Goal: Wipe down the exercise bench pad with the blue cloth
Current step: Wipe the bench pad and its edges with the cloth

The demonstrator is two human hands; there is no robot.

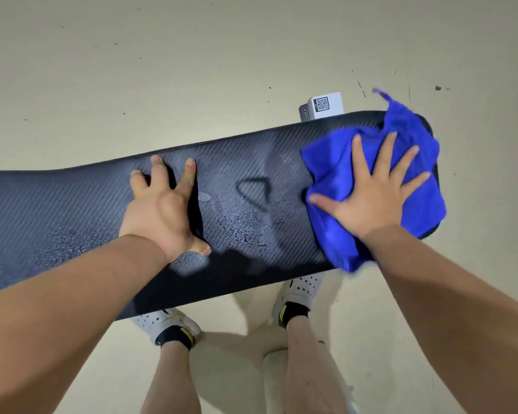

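The long black bench pad (72,210) with a woven texture runs across the view from left to right. Wet droplets and streaks cover its middle. A crumpled blue cloth (335,234) lies over the pad's right end, one corner flapping up past the far edge. My right hand (371,195) presses flat on the cloth with fingers spread wide. My left hand (165,210) rests on the bare pad near the middle, fingertips and thumb propped on the surface, holding nothing.
A small white box with a QR code (323,106) sits on the pale floor just behind the pad's right end. My legs and white shoes (299,291) stand close against the pad's near edge.
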